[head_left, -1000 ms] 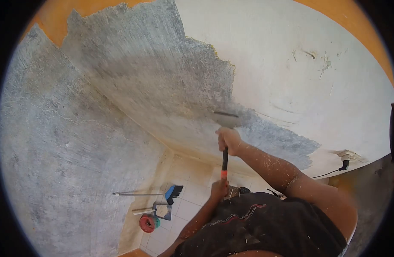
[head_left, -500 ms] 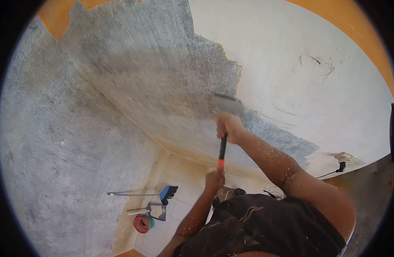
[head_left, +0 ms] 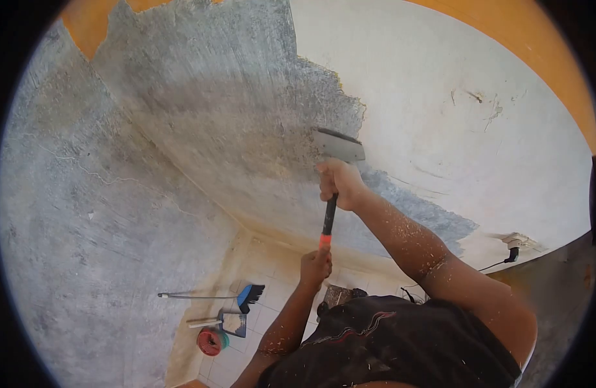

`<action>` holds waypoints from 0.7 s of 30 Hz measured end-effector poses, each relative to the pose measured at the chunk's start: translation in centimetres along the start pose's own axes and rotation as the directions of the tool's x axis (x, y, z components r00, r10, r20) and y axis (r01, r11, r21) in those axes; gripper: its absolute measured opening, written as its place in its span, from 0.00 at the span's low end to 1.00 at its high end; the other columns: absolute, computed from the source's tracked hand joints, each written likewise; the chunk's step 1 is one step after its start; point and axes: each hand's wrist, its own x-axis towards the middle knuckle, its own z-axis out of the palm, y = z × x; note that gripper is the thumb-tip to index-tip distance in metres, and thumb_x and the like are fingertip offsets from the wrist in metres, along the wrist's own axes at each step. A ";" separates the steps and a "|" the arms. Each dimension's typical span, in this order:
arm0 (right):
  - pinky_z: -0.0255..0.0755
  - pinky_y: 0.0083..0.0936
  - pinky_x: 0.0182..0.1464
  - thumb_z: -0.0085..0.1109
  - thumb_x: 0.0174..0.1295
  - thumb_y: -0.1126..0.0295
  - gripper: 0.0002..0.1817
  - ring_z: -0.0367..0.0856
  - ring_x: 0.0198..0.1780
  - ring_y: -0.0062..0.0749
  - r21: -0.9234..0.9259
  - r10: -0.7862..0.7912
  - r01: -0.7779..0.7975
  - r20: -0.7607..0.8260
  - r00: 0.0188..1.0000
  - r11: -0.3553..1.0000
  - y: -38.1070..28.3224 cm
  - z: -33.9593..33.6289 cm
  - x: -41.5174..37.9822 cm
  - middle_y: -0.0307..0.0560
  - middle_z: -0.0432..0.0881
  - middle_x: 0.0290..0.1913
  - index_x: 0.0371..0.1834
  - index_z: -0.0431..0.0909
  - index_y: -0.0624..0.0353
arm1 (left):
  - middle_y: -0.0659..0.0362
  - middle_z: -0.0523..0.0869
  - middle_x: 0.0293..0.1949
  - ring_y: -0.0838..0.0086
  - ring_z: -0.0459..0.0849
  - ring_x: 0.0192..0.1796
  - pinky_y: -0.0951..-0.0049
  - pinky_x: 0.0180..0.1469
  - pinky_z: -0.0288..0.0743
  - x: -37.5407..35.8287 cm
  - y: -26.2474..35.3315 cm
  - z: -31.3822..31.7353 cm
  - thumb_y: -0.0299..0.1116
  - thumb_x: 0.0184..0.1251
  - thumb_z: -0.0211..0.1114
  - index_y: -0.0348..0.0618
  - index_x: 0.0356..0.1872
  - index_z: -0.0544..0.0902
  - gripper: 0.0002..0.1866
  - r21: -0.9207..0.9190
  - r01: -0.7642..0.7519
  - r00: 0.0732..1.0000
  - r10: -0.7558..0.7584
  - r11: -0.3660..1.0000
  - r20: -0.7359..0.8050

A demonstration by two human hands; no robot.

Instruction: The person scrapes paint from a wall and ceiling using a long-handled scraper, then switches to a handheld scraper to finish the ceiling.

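Scraper (head_left: pixel 337 145) blade at paint edge (head_left: pixel 350 107), bare wall (head_left: pixel 201 110) leftward.

No readable text, label, brand or number anywhere; the red-and-white design on the black shirt (head_left: pixel 369 326) carries no legible letters.

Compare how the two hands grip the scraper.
The right hand sits high on the scraper, just under the wide metal blade at the wall; the left hand sits low, at the orange butt of the handle. The right arm reaches up nearly straight, while the left arm is bent and close to the body. The right hand shows its back; the left shows its knuckles. Both are closed around the same tool.
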 end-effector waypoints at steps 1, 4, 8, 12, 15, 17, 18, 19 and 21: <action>0.47 0.24 0.18 0.53 0.50 0.69 0.18 0.49 0.12 0.23 0.019 -0.010 0.008 0.068 0.998 1.000 -0.4 0.2 -0.2 0.33 0.51 0.10 0.11 0.54 0.46 | 0.67 0.65 0.12 0.84 0.62 0.11 0.82 0.13 0.51 -0.1 0.6 0.0 0.43 0.64 0.55 0.44 0.19 0.71 0.18 -0.015 0.002 1.000 -0.002 1.000 0.025; 0.46 0.23 0.19 0.53 0.51 0.69 0.18 0.48 0.12 0.21 0.013 -0.032 0.034 -0.074 0.997 0.999 0.8 0.4 -1.1 0.31 0.50 0.11 0.11 0.53 0.45 | 0.67 0.64 0.11 0.83 0.61 0.11 0.81 0.13 0.51 -1.0 -0.6 0.1 0.44 0.64 0.56 0.43 0.19 0.71 0.18 -0.005 -0.044 0.999 0.044 0.999 0.026; 0.46 0.22 0.18 0.52 0.51 0.69 0.19 0.47 0.12 0.20 0.011 0.073 -0.072 -0.120 0.990 0.997 2.9 -1.5 -0.6 0.30 0.49 0.11 0.11 0.52 0.45 | 0.67 0.64 0.10 0.82 0.61 0.10 0.80 0.13 0.51 -1.3 -2.8 -0.7 0.46 0.63 0.57 0.43 0.19 0.70 0.20 -0.005 0.120 0.992 -0.120 0.993 0.029; 0.46 0.22 0.18 0.52 0.51 0.70 0.20 0.47 0.12 0.19 0.079 0.044 -0.044 0.005 0.999 0.996 1.4 -1.0 -0.3 0.29 0.48 0.11 0.11 0.51 0.44 | 0.67 0.67 0.10 0.84 0.63 0.11 0.81 0.13 0.54 -0.2 0.3 -0.9 0.47 0.60 0.62 0.44 0.13 0.71 0.22 0.002 0.084 0.996 -0.084 0.996 -0.017; 0.46 0.22 0.18 0.52 0.52 0.70 0.20 0.46 0.12 0.18 0.103 0.043 -0.040 -0.026 0.999 0.994 1.6 -0.9 -0.5 0.29 0.49 0.11 0.11 0.51 0.44 | 0.67 0.64 0.11 0.83 0.61 0.10 0.82 0.13 0.50 -1.2 -0.2 -0.8 0.48 0.61 0.60 0.44 0.18 0.71 0.20 0.026 0.066 0.997 -0.067 0.997 0.031; 0.46 0.22 0.18 0.52 0.52 0.69 0.20 0.46 0.12 0.18 0.114 0.057 -0.050 -0.062 0.996 0.992 2.7 -1.4 -1.1 0.29 0.49 0.11 0.11 0.51 0.44 | 0.67 0.64 0.11 0.83 0.61 0.10 0.82 0.13 0.50 -1.9 -2.8 -0.9 0.48 0.61 0.60 0.44 0.18 0.71 0.20 0.028 0.108 0.994 -0.108 0.994 0.006; 0.46 0.22 0.18 0.52 0.51 0.69 0.19 0.46 0.12 0.19 0.069 0.078 -0.072 -0.082 0.994 0.995 3.2 -1.8 -1.1 0.29 0.49 0.11 0.11 0.52 0.44 | 0.67 0.64 0.11 0.83 0.61 0.10 0.81 0.13 0.51 -2.0 -3.2 -0.7 0.48 0.61 0.60 0.44 0.18 0.71 0.20 0.031 0.136 0.991 -0.135 0.990 -0.013; 0.46 0.22 0.18 0.52 0.51 0.69 0.19 0.46 0.12 0.19 0.024 0.094 -0.092 -0.101 0.990 0.995 3.5 -2.0 -0.9 0.29 0.49 0.11 0.11 0.52 0.44 | 0.67 0.65 0.11 0.82 0.62 0.11 0.81 0.13 0.51 -1.9 -3.4 -0.8 0.47 0.62 0.59 0.45 0.18 0.71 0.20 -0.006 0.168 0.986 -0.167 0.986 0.025; 0.46 0.22 0.18 0.52 0.51 0.69 0.19 0.46 0.12 0.19 0.046 0.059 -0.055 -0.081 0.995 0.997 1.8 -1.0 -0.7 0.30 0.49 0.11 0.11 0.52 0.45 | 0.67 0.65 0.11 0.83 0.62 0.11 0.81 0.13 0.51 -0.4 -1.8 -1.0 0.47 0.62 0.58 0.45 0.18 0.71 0.19 0.200 -0.018 1.000 0.014 0.980 0.022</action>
